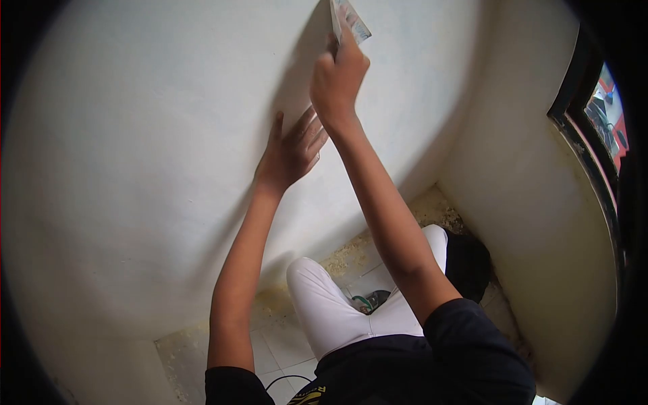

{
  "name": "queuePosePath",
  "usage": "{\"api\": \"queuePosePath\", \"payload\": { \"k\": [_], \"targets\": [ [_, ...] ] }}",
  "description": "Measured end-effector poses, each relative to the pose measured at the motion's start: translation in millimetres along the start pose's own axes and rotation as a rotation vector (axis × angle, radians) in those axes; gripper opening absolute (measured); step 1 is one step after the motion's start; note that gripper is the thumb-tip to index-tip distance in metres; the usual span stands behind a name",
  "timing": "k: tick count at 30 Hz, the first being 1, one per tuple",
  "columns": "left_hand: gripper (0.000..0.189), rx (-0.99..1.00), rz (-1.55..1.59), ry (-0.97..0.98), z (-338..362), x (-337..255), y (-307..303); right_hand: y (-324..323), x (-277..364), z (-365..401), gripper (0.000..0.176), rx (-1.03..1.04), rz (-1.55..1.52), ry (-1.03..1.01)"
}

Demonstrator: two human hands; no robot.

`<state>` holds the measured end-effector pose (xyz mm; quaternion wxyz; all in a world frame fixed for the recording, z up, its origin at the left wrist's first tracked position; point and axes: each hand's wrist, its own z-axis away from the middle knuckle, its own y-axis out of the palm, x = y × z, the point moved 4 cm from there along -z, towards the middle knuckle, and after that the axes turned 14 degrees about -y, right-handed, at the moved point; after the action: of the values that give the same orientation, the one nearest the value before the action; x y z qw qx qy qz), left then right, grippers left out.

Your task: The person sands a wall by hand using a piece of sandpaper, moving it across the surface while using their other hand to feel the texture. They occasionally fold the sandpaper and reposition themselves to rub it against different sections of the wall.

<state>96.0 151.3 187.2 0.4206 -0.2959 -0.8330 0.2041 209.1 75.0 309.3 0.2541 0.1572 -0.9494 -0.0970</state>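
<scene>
My right hand [339, 84] is raised high in front of the white wall [169, 128], its fingers closed around a putty knife [360, 27]. The flat, shiny blade shows at the top edge of the view, close to the wall; its handle is mostly hidden in my grip. Lower and to the left, my left hand [289, 154] rests against the wall with its fingers stretched and thumb apart. My right wrist partly covers the left fingertips. Nothing shows in the left hand.
A side wall [533, 155] meets the front wall at a corner on the right. Beyond it is a dark-framed window [584, 128]. My bent knees in white trousers [320, 304] are close to the wall's base. Floor tiles [273, 347] and a stained strip [347, 255] lie below.
</scene>
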Motion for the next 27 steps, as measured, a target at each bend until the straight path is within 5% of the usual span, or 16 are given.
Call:
{"api": "queuePosePath", "payload": {
  "k": [5,8,12,15,16,18,20,23,27],
  "targets": [
    [0.054,-0.172,-0.069,-0.015,-4,-2,-17,-73,-98,119,0.077,-0.125,0.169,0.150],
    [0.061,-0.189,-0.098,-0.012,-4,-2,-18,-114,-166,204,0.044,-0.192,0.260,0.566],
    [0.057,-0.195,-0.060,-0.036,-4,-1,-22,-84,-130,143,0.049,-0.246,0.065,0.871],
    [0.056,-0.237,0.052,-0.199,-23,31,-44,-24,-41,50,0.058,-0.224,0.084,0.073],
    [0.056,-0.258,0.115,-0.315,-29,47,-55,-9,-9,29,0.060,-0.094,-0.108,0.231],
    [0.057,-0.268,0.141,-0.457,-48,77,-86,16,33,1,0.067,0.059,-0.035,-0.172],
    [0.059,-0.289,0.042,-0.472,-60,89,-97,29,39,2,0.074,0.086,0.005,-0.302],
    [0.062,-0.299,-0.093,-0.479,-68,86,-97,1,-17,39,0.079,0.095,0.130,-0.344],
    [0.062,-0.279,-0.218,-0.368,-67,75,-89,-80,-139,128,0.081,-0.029,0.399,-0.015]
  ]
}}
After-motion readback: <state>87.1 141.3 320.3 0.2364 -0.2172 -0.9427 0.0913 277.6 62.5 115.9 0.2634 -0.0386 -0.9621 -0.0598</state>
